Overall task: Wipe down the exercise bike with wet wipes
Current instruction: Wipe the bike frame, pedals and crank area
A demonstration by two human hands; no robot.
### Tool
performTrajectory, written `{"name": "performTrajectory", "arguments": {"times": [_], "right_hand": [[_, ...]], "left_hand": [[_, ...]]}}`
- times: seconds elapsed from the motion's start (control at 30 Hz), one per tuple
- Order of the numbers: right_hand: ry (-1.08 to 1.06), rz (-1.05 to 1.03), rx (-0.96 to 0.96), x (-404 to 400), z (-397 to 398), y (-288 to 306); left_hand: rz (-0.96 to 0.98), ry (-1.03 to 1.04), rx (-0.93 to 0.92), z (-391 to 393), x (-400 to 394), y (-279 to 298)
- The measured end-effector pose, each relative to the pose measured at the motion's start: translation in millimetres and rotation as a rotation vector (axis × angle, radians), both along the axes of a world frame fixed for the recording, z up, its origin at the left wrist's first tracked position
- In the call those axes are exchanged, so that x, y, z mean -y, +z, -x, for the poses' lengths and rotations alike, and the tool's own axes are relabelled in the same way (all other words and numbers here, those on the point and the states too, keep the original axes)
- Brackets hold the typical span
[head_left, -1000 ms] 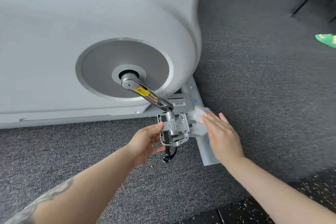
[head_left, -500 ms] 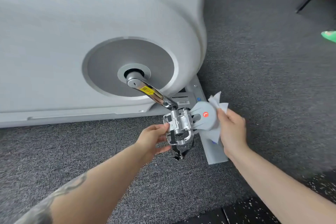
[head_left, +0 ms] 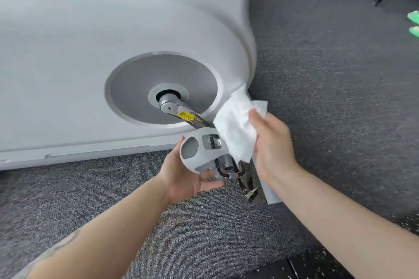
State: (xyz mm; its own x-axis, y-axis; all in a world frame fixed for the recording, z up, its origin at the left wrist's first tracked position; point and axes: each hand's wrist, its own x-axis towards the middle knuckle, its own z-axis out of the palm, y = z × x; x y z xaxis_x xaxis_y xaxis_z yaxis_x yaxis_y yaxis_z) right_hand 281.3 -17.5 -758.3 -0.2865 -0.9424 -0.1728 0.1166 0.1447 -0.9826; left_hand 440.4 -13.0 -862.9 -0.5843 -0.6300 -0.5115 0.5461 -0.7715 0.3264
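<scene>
While the left hand [head_left: 186, 172] cups the grey pedal [head_left: 201, 152] from below, fingers curled under it, the right hand [head_left: 271, 142] pinches a white wet wipe [head_left: 235, 129] between thumb and fingers and holds it against the pedal's right side. Pedal sits at the end of the metal crank arm [head_left: 181, 112], which carries a yellow sticker [head_left: 185, 115] and runs from the round grey disc [head_left: 140, 88] on the bike's white housing [head_left: 90, 41]. Wipe's top edge touches the housing's lower curve. A black strap [head_left: 246, 182] dangles under the pedal. Grey carpet [head_left: 328, 97] all around; green objects [head_left: 413, 22] at far right edge.
</scene>
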Motion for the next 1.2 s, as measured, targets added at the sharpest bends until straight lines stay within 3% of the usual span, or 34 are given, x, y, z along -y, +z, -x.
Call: {"name": "performTrajectory", "arguments": {"times": [0.07, 0.13, 0.2, 0.27, 0.33, 0.47, 0.63, 0.73, 0.83, 0.93, 1.0, 1.07, 1.1, 1.2], "right_hand": [[-0.231, 0.113, -0.107, 12, 24, 3], [-0.327, 0.211, -0.311, 13, 40, -5], [-0.313, 0.253, -0.575, 5, 43, -17], [-0.258, 0.311, -0.808, -2, 42, -30], [-0.194, 0.376, -0.929, -6, 43, -39], [-0.113, 0.432, -0.938, -7, 45, -43], [-0.021, 0.651, -1.049, -7, 34, -39], [0.286, 0.571, -1.069, -19, 12, -62], [0.359, 0.485, -1.06, -28, 13, -81], [0.205, 0.443, -1.185, -19, 33, -69], [-0.078, 0.39, -1.104, -4, 45, -44], [-0.239, 0.49, -1.054, 4, 40, -21], [-0.193, 0.57, -1.086, 5, 30, -15], [0.275, 0.729, -1.308, -6, -10, -36]], "left_hand": [[0.049, -0.041, -0.111, -11, 0, 6], [0.117, -0.071, -0.105, -16, 2, 21], [0.203, -0.093, 0.072, -14, 6, 37], [0.318, -0.11, 0.366, -10, 10, 45], [0.373, -0.123, 0.523, -8, 10, 43], [0.325, -0.056, 0.532, -22, 9, 25], [0.322, 0.021, 0.371, -34, 0, 7], [0.317, 0.064, 0.338, -31, -4, 2], [0.308, 0.091, 0.364, -29, -7, 0], [0.305, 0.093, 0.345, -29, -6, -2], [0.302, 0.087, 0.326, -30, -6, -2], [0.294, 0.082, 0.328, -31, -6, -3], [0.289, 0.087, 0.323, -31, -6, -5], [0.283, 0.114, 0.309, -30, -5, -5]]}}
